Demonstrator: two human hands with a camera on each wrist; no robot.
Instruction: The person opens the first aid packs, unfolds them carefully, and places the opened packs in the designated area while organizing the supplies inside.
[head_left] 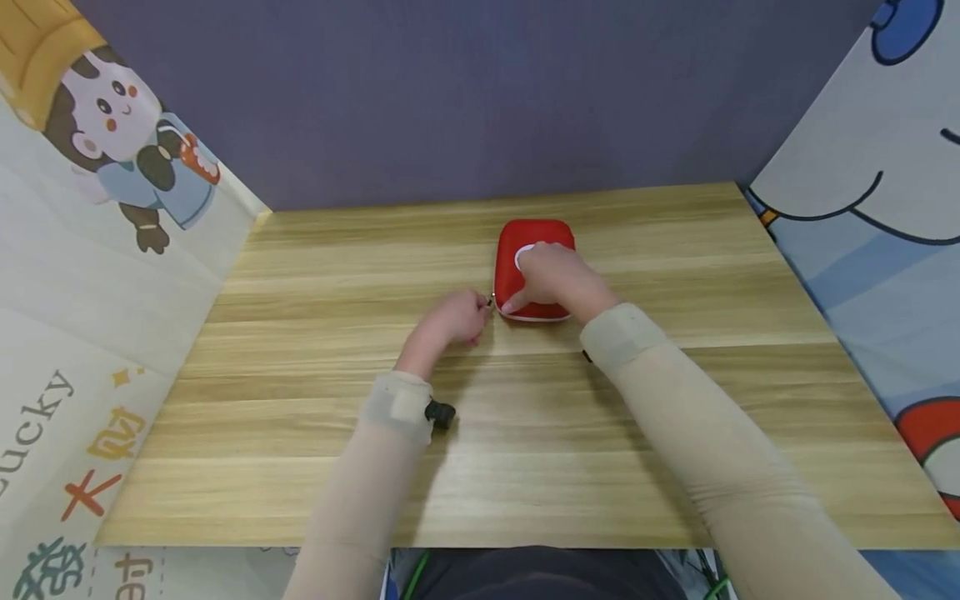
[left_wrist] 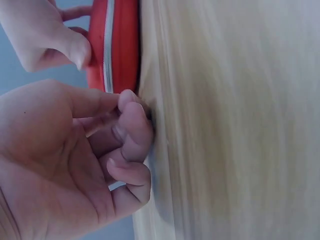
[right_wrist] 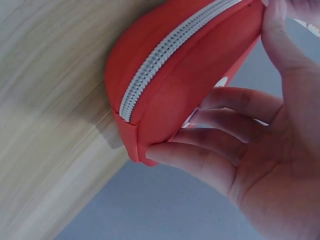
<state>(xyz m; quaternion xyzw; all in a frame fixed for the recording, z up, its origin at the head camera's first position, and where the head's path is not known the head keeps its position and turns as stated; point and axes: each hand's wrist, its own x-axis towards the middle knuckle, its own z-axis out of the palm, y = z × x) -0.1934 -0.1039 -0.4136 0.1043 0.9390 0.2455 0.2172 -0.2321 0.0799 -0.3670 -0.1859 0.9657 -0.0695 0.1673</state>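
A red zip case [head_left: 534,233] with a white zipper around its side and a white round mark on its lid lies on the wooden table. At its near left corner my left hand [head_left: 453,318] pinches the small zipper pull [head_left: 490,302] between thumb and index finger; the fingertips mostly hide the pull. My right hand [head_left: 558,277] rests on the lid. Its thumb presses near the left corner, and its extended fingers [right_wrist: 200,157] touch the lid, partly covering the mark. The white zipper teeth [right_wrist: 157,57] are meshed along the side seen in the right wrist view.
The wooden table [head_left: 315,417] spreads around the case. A plain dark wall [head_left: 480,100] rises behind it, with printed cloths [head_left: 862,275] at the sides. The person's body stands at the near edge. Each wrist wears a band; a small black camera [head_left: 441,414] shows on the left one.
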